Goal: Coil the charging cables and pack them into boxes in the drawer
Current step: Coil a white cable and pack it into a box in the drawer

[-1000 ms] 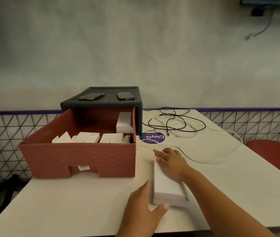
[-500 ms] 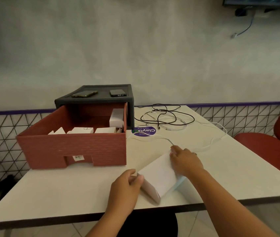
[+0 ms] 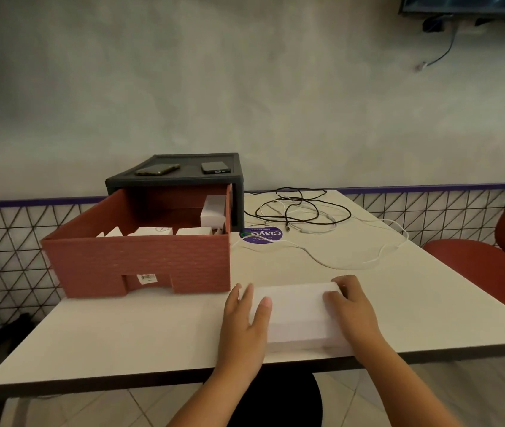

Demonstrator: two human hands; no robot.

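A white box (image 3: 299, 315) lies crosswise near the table's front edge. My left hand (image 3: 243, 322) holds its left end, thumb on top and fingers against the side. My right hand (image 3: 351, 309) grips its right end. The red drawer (image 3: 140, 263) stands pulled out of a dark cabinet (image 3: 239, 186) and holds several white boxes (image 3: 152, 232). Behind the box a white cable (image 3: 337, 263) trails across the table. Tangled black and white cables (image 3: 300, 214) lie further back.
Two phones (image 3: 214, 167) lie on the cabinet top. A round purple sticker (image 3: 260, 235) is on the table beside the drawer. A red chair (image 3: 491, 263) stands at the right. The table (image 3: 121, 334) ends just under my wrists.
The box has turned from pointing away from me to lying crosswise and flat. Both hands moved with it to its two ends.
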